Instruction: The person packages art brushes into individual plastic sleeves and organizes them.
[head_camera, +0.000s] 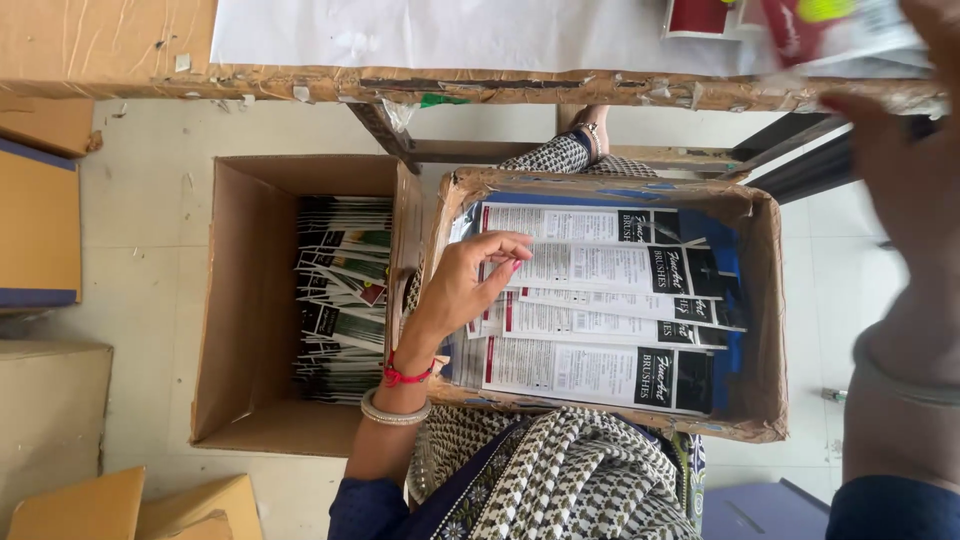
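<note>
Across the top runs the long cardboard-edged worktop (300, 85), its top covered with a white sheet and its front edge torn and taped. Below it, on the pale tiled floor (150, 210), stands the large open brown cardboard box (230, 300), filled on its right side with a dense stack of dark packaged cards (340, 300) standing on edge. Just beside it, resting on the person's lap over a black-and-white patterned cloth (560, 480), sits the smaller worn brown cardboard carton (765, 310) with a blue lining. Inside the carton lie several flat clear-wrapped brush packets with white and black printed backing cards (600, 320), overlapping one another in a loose pile that fills most of the carton.

The left hand (465, 285) reaches into the left end of the carton, wrist ringed by a red thread and a pale bangle. Its fingers (505, 245) are spread loosely and curved, their tips resting on the topmost packets without closing round any.

The right hand (905, 170) is raised at the right edge of the view, blurred. It seems to hold a clear-wrapped packet with red backing (810, 30) over the worktop, though how its fingers close cannot be told.
</note>
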